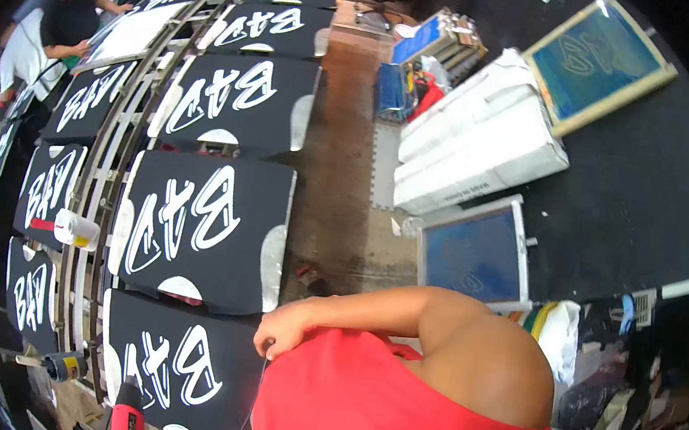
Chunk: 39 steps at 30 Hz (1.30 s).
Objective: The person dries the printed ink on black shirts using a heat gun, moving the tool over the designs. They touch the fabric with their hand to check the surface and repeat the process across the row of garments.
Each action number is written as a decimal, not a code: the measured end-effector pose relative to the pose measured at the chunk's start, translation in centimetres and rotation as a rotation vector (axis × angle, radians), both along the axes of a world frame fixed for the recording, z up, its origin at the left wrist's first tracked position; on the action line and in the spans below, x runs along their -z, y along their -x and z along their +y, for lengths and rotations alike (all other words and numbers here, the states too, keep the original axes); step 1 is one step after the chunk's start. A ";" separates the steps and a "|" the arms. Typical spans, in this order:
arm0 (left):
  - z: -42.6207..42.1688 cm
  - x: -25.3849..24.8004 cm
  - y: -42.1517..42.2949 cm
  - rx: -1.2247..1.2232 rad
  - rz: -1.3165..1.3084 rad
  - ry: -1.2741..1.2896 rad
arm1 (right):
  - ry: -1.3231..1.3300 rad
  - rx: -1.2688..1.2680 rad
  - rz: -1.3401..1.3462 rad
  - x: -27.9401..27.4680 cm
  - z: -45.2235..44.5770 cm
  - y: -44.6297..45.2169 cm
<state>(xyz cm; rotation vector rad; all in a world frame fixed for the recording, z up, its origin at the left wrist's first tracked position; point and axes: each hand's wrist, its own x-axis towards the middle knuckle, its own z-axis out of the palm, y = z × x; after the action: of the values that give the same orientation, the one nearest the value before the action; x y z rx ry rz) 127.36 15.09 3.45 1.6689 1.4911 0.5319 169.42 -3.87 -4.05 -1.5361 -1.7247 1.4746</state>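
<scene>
My right hand (285,330) is closed in front of my red top, at the near right edge of a black fabric panel (234,343) with white BAD lettering. A thin dark cord (250,410) runs down from its curled fingers along the panel's edge. Below left, a red heat gun (128,422) with a dark nozzle points away from me over the nearest panel; its lower end is cut off by the frame. My left hand is out of view. Just beyond lies another black panel (265,197) with the same print and white rounded patches.
Printed panels line both sides of a metal rail (117,144), holding a white container (76,229) and a dark tin (63,366). Across it, a person (73,10) handles a pale frame (134,34). White boxes (482,146) and printing screens (600,62) stand right of the aisle.
</scene>
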 end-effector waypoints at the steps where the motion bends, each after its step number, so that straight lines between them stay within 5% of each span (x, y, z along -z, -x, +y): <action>1: -0.4 -0.5 -0.2 0.013 0.003 -0.017 | -0.048 -0.045 0.048 0.7 1.0 -0.5; 4: -1.2 -1.7 -0.5 0.075 0.012 -0.079 | -0.107 -0.191 0.210 1.6 3.7 -1.0; 5: -1.3 -1.0 0.2 -0.091 -0.034 -0.001 | -0.120 -0.219 0.244 1.8 4.6 -0.6; 9: 1.5 -2.8 -0.1 -0.093 0.435 -0.168 | -0.115 -0.362 0.239 -1.2 8.1 2.4; 11: 4.6 -2.5 0.0 0.009 0.415 -0.397 | -0.082 -0.368 0.228 -1.8 9.2 3.6; 16: 11.5 -2.2 0.9 -0.005 0.675 -0.306 | 0.023 -0.321 0.232 -2.5 10.3 6.0; 27: 23.9 3.9 -0.5 0.199 0.658 -0.325 | 0.031 -0.361 0.197 -4.0 11.6 8.0; 39: 25.4 1.6 -5.1 0.353 0.728 -0.181 | 0.092 -0.250 0.207 -3.8 11.9 7.2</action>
<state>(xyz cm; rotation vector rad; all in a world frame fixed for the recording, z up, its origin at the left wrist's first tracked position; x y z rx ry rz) 132.50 40.49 1.88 2.3610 1.5984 -0.1701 162.24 8.01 -0.27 -1.1931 -1.7952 1.7891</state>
